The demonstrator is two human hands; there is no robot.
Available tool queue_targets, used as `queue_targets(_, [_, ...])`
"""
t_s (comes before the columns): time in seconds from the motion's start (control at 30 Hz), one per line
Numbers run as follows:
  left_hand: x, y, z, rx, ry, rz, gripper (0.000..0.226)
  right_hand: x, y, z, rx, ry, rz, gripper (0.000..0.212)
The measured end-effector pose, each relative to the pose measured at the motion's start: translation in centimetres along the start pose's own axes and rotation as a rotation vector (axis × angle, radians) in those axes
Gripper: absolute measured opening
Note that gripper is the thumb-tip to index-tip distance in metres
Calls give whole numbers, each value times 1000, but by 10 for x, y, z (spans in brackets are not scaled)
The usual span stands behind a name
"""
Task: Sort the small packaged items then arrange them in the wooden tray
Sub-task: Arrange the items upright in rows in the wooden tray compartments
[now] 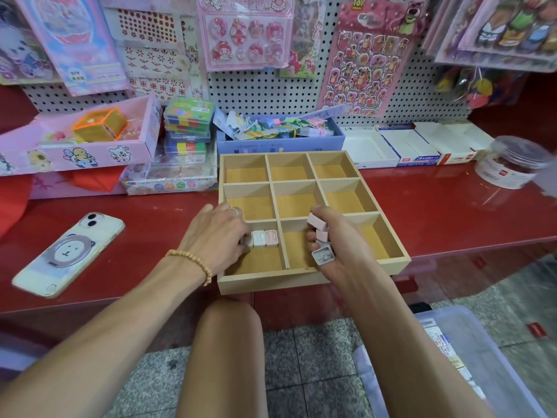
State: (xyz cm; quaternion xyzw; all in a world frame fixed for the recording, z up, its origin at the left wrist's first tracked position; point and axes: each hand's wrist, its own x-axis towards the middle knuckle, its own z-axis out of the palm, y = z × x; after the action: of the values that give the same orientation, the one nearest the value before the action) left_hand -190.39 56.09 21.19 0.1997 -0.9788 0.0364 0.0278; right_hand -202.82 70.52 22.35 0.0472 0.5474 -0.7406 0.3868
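Progress: early | wooden tray: three packaged items set in near-left compartment by left hand, fingers curled | right hand: more packets gripped | eight compartments unfilled.

- both bare forearms reach from the near edge toward the middle of the scene, the left from the near left, the right from the near right.
- the left hand lies back-up, its fingers bent down and to the right; the fingertips are hidden behind the hand, so what they touch cannot be told.
- a ring sits on one left finger, a beaded bracelet circles the left wrist.
- the right hand is turned with its fingers curling back to the left, clutching several small packaged items stacked between thumb and fingers.
- a bare knee shows near, between the two forearms.
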Motion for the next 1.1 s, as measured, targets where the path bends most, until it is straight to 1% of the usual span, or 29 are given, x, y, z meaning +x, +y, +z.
queue_targets(0.07, [0,1,0,-68,38,-20,22,-1,1,2,-35,-11,-24,6])
queue_targets(0.13, [0,3,-2,-223,59,-49,29,-2,3,3,-53,-22,-38,7])
queue_targets(0.23, [-2,12,-8,-573,109,-64,36,-2,6,4,-86,-37,-55,5])
queue_targets(0.33, [-2,26,-13,-955,175,-103,35,-2,8,6,-138,-56,-78,7])
queue_targets(0.4, [0,33,-14,-1067,198,-123,34,-3,10,8,-170,-68,-95,8])
queue_targets(0.53, [5,40,-13,-1130,205,-129,26,-8,14,10,-209,-118,-146,13])
queue_targets(0.67, [3,42,-16,-1194,195,-119,14,-10,16,10,-188,-123,-186,31])
queue_targets(0.77, [-1,36,-20,-1210,205,-103,20,-7,12,5,-199,-109,-196,33])
queue_targets(0.9, [-3,25,-22,-1183,190,-96,29,-7,7,1,-319,-254,-122,28])
queue_targets(0.97, [-4,22,-24,-1134,178,-79,32,-8,7,3,-378,-290,-104,30])
queue_targets(1.07, [-6,20,-25,-1025,204,-54,43,-8,9,8,-416,-312,-105,31])
queue_targets(1.1, [-7,19,-25,-992,215,-48,40,-8,11,10,-421,-322,-102,31])
